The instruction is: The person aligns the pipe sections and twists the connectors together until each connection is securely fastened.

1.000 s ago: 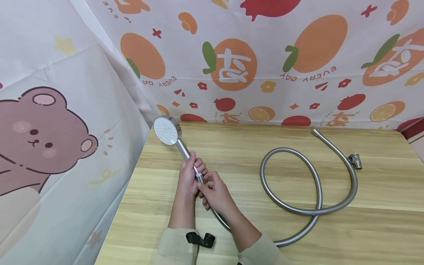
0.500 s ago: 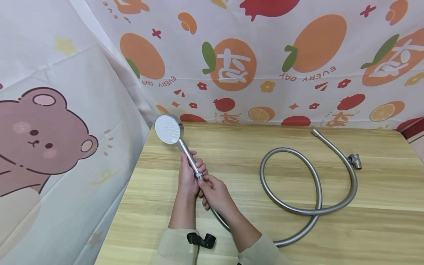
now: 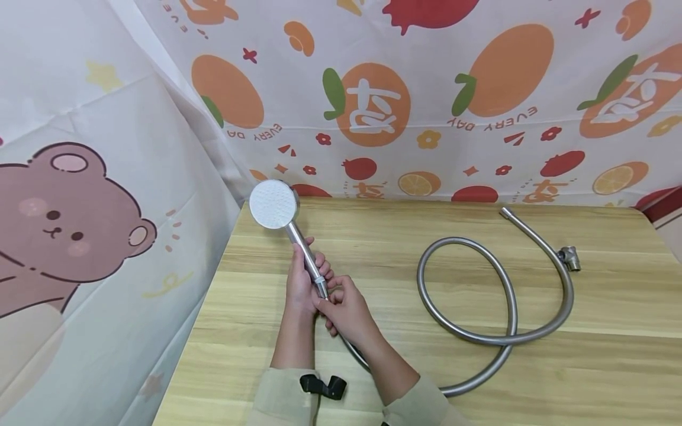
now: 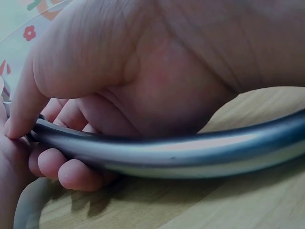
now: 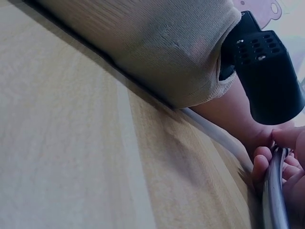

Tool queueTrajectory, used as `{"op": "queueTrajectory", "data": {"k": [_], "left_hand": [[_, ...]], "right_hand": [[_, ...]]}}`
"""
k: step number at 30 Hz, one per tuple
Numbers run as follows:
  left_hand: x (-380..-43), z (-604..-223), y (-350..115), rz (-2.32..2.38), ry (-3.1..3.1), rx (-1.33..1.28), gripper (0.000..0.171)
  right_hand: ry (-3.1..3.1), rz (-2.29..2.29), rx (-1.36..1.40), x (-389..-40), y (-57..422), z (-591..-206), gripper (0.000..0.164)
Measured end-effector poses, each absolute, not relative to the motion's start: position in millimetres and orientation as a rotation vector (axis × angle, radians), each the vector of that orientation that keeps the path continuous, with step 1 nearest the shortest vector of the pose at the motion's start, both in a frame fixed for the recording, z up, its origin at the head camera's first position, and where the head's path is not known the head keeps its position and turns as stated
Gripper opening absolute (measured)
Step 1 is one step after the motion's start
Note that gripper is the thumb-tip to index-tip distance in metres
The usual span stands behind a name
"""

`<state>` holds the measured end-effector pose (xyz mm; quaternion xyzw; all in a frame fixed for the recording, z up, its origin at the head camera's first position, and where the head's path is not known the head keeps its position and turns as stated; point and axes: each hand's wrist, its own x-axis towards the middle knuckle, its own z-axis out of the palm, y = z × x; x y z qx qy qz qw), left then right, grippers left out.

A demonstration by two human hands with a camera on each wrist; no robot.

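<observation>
A silver shower head (image 3: 274, 204) with a round white spray face points up and left in the head view. My left hand (image 3: 301, 284) holds its handle, thumb along one side and fingertips round the other. Just below, my right hand (image 3: 346, 310) pinches the end of a grey metal shower hose (image 3: 450, 324) at the handle's lower end. From the left wrist, the right thumb lies over the hose (image 4: 190, 155) and the fingertips curl beneath it. In the right wrist view, the right hand (image 5: 293, 188) and hose (image 5: 274, 191) appear at the right edge; the joint itself is largely covered by fingers.
The hose loops over the wooden table (image 3: 613, 367), its free end at the back right. Beside that end lies a small metal angle valve (image 3: 570, 258). Printed cloths (image 3: 437, 100) hang behind and at the left. A black wrist camera (image 3: 323, 386) sits on the left sleeve.
The shower head has turned so its spray face looks more upward, and it has shifted slightly right. The left thumb has moved along the handle's side, while the right hand stays at the hose end.
</observation>
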<state>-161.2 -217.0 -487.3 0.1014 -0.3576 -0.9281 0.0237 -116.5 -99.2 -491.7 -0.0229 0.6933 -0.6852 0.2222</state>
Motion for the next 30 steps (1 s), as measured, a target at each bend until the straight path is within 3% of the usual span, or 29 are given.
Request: {"op": "queueTrajectory", "data": {"k": [9, 18, 25, 30], "left_hand": [[-161.0, -485.9, -215.3, -2.803, -1.148, 0.343, 0.038], [-160.8, -486.1, -214.8, -2.782, -1.161, 0.348, 0.047], [-161.7, -487.4, -215.3, -2.763, -1.193, 0.339, 0.055], [-161.7, -489.6, -215.3, -2.771, -1.180, 0.338, 0.054]], "right_hand": [[1.888, -1.892, -0.082, -115.9, -98.3, -489.1, 0.025], [1.893, -1.886, -0.064, -115.0, -98.2, -486.6, 0.030], [1.898, -1.912, -0.063, -115.7, -99.0, -489.3, 0.047], [1.922, -1.919, -0.057, -116.0, -99.4, -491.3, 0.042]]}}
